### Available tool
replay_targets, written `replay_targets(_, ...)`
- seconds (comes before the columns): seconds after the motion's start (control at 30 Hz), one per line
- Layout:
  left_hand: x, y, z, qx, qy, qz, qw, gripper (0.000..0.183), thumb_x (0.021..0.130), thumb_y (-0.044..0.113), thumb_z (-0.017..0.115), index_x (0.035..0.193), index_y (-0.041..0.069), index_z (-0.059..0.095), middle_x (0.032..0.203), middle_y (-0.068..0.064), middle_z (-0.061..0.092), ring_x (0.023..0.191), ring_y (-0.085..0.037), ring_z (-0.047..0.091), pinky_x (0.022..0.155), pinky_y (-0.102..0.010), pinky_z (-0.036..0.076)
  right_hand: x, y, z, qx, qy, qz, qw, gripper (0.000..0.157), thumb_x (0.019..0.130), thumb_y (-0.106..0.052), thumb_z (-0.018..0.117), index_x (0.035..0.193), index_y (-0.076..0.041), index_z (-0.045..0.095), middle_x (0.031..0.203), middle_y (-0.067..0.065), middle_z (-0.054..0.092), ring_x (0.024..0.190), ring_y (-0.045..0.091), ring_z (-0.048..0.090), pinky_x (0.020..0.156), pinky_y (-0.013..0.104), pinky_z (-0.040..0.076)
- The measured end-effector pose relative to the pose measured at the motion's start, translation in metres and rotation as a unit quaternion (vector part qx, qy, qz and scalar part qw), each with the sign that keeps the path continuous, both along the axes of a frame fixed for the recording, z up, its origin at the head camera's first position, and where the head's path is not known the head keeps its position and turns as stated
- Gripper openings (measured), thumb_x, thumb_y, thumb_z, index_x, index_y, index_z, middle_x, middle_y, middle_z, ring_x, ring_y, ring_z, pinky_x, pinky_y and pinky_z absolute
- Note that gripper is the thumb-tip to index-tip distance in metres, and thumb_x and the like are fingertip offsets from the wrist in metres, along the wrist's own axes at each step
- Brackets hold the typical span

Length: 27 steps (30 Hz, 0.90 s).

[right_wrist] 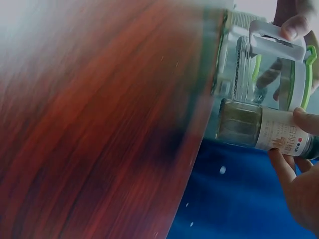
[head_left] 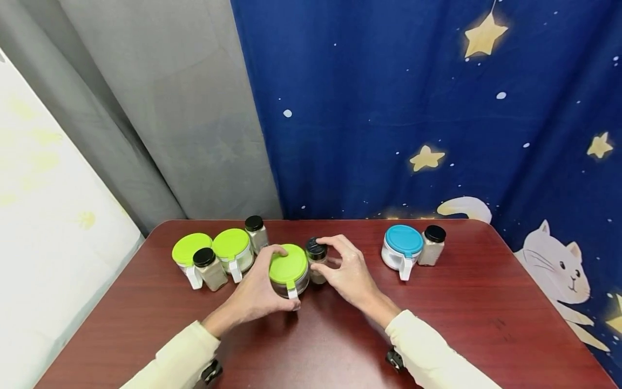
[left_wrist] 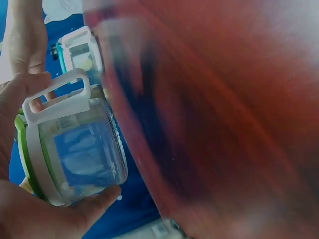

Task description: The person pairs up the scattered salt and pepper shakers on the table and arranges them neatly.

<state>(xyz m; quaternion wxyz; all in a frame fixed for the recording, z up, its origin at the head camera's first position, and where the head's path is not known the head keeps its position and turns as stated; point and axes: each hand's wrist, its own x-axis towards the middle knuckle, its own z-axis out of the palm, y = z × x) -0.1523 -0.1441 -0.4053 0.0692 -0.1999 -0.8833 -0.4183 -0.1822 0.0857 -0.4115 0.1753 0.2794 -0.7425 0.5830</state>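
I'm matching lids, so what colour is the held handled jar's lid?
The lid is lime green, clearest in the head view.

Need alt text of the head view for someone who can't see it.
A person's left hand grips a round, clear, green-lidded jar while the right hand pinches a small, black-capped bottle beside it. Two more green-lidded jars and two black-capped bottles stand left on the reddish-brown table; a blue-lidded jar and another black-capped bottle stand right.

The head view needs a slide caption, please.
Left hand grips green-lidded jar; right hand pinches black-capped bottle.
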Motion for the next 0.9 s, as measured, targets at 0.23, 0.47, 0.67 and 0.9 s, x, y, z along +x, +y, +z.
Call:
replay_targets(0.23, -0.036, 0.02, -0.003, 0.009, -0.022, -0.039, 0.9989, 0.096, 0.055, 0.013, 0.1, 0.133, 0.011, 0.045, 0.13, -0.01, 0.047, 0.114, -0.025, 0.054, 0.097, -0.044, 0.046, -0.014, 0.019, -0.004, 0.026, -0.001, -0.06, 0.998, 0.048, 0.077, 0.001, 0.088, 0.12, -0.008, 0.069, 0.112, 0.003, 0.062, 0.107, 0.024, 0.065, 0.081, 0.032, 0.057)
replay_targets(0.47, -0.067, 0.042, -0.01, 0.004, -0.021, -0.073, 0.9971, 0.094, 0.057, 0.013, 0.099, 0.134, 0.008, 0.044, 0.131, -0.013, 0.046, 0.116, -0.026, 0.052, 0.1, -0.042, 0.044, -0.028, 0.034, -0.01, 0.036, -0.002, -0.125, 0.992, 0.049, 0.076, -0.001, 0.089, 0.12, -0.007, 0.068, 0.107, 0.005, 0.06, 0.101, 0.023, 0.065, 0.08, 0.034, 0.057)
replay_targets(0.67, -0.091, 0.054, -0.016, -0.016, -0.017, -0.105, 0.9942, 0.093, 0.057, 0.011, 0.097, 0.133, 0.007, 0.044, 0.131, -0.014, 0.046, 0.116, -0.026, 0.052, 0.1, -0.041, 0.044, -0.038, 0.043, -0.015, 0.063, -0.012, -0.188, 0.98, 0.051, 0.074, -0.006, 0.092, 0.118, -0.008, 0.067, 0.106, 0.007, 0.06, 0.1, 0.023, 0.063, 0.076, 0.032, 0.058)
replay_targets(0.9, -0.11, 0.066, -0.025, -0.018, -0.054, -0.108, 0.9925, 0.091, 0.06, 0.01, 0.096, 0.134, 0.011, 0.044, 0.134, -0.014, 0.043, 0.117, -0.026, 0.052, 0.1, -0.039, 0.043, -0.043, 0.05, -0.018, 0.09, -0.039, -0.225, 0.97, 0.052, 0.076, -0.009, 0.092, 0.12, -0.008, 0.065, 0.108, 0.01, 0.059, 0.1, 0.03, 0.062, 0.077, 0.037, 0.057)
